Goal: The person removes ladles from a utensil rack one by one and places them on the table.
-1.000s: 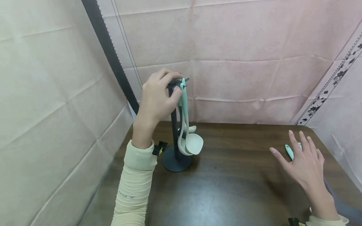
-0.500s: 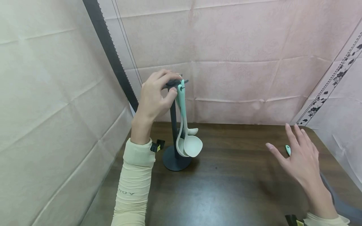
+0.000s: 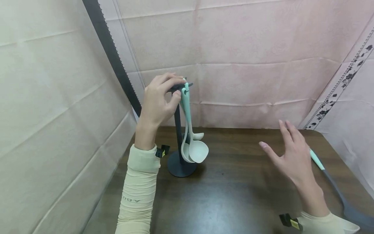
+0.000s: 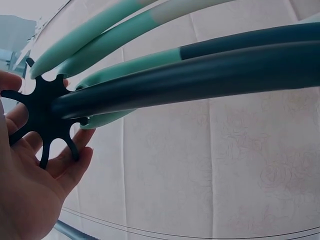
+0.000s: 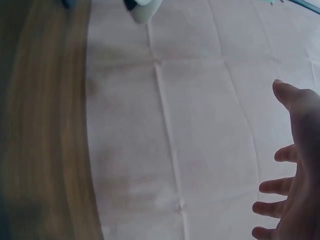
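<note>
My left hand (image 3: pixel 159 99) grips the top of a dark utensil stand (image 3: pixel 178 126), thumb in front and fingers over the hooked crown. In the left wrist view the fingers curl round the rim of the star-shaped hook disc (image 4: pixel 42 107). Mint-handled utensils hang from its right side: a pale ladle (image 3: pixel 199 151) in front, another pale rounded one (image 3: pixel 186 153) behind it, and more partly hidden. My right hand (image 3: pixel 292 159) hovers over the table's right side, fingers spread, holding nothing. Beside it lies a dark turner (image 3: pixel 334 187) with a mint handle.
The brown wooden table (image 3: pixel 233 195) meets a pale creased cloth backdrop (image 3: pixel 239 84) at its far edge. Another cloth wall (image 3: pixel 58 113) rises along the left side. The stand's round base (image 3: pixel 176 167) rests on the table left of centre.
My right hand has moved left, uncovering more of the turner. The hanging utensils have shifted slightly left with the stand's top, while my left hand keeps its grip there.
</note>
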A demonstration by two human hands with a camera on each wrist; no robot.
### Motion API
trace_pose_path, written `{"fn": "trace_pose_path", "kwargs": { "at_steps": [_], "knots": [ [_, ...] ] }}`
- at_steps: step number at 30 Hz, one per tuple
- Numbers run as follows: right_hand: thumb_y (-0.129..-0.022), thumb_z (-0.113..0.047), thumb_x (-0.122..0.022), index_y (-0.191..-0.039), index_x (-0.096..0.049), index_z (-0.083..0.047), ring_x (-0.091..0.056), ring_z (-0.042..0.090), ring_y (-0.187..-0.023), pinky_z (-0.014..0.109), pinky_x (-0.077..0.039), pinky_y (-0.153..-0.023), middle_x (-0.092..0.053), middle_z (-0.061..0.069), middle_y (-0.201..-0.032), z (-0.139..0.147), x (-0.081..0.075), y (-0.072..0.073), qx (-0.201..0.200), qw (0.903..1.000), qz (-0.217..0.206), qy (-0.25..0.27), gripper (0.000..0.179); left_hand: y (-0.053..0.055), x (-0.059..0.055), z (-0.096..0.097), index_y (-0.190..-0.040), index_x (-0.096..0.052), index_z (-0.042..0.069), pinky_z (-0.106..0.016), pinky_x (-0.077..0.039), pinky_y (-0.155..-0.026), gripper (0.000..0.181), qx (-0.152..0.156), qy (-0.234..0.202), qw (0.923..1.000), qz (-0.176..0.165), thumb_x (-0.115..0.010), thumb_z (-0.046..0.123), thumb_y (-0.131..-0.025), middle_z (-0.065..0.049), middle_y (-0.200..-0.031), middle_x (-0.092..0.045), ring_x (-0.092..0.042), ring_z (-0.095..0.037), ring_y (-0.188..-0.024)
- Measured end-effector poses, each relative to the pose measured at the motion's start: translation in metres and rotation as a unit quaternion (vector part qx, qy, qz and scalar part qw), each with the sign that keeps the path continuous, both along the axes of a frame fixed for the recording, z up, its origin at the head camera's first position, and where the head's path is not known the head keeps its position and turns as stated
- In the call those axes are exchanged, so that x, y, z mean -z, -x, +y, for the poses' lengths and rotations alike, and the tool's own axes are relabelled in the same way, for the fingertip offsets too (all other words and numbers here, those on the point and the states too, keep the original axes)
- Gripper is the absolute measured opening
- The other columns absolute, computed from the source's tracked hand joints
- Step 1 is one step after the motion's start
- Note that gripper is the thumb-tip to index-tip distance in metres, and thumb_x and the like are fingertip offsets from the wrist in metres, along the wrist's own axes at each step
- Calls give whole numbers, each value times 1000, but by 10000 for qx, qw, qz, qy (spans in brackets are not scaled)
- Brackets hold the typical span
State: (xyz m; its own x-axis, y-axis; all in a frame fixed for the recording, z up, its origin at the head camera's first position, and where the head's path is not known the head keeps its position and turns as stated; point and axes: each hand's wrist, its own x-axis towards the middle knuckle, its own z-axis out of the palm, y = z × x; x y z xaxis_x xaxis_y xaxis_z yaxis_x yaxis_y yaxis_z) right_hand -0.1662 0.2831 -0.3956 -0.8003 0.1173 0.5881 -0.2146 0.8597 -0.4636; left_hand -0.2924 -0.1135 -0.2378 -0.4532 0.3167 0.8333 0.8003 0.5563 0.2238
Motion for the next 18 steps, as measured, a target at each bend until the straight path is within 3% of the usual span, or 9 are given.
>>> {"fn": "trace_pose_path", "kwargs": {
  "at_steps": [10,18],
  "knots": [
    [-88,-44,-82,-166,-39,-30,-41,47,-144,79,-30,-104,-45,15,-162,-43,-16,8,-334,9983,256,403,91,7,1,0,-115,-82,15,-48,-50,-100,42,463,-305,9984,-89,-51,27,-90,4,-123,-76,-59,-15,-131],
    [-89,-40,-83,-163,-43,-32,-44,41,-144,72,-36,-108,-48,13,-159,-70,-28,12,-699,9939,426,733,85,7,4,2,-113,-83,13,-48,-48,-105,43,300,-402,9987,29,-49,27,-90,1,-120,-77,-62,-17,-130]
  ]
}}
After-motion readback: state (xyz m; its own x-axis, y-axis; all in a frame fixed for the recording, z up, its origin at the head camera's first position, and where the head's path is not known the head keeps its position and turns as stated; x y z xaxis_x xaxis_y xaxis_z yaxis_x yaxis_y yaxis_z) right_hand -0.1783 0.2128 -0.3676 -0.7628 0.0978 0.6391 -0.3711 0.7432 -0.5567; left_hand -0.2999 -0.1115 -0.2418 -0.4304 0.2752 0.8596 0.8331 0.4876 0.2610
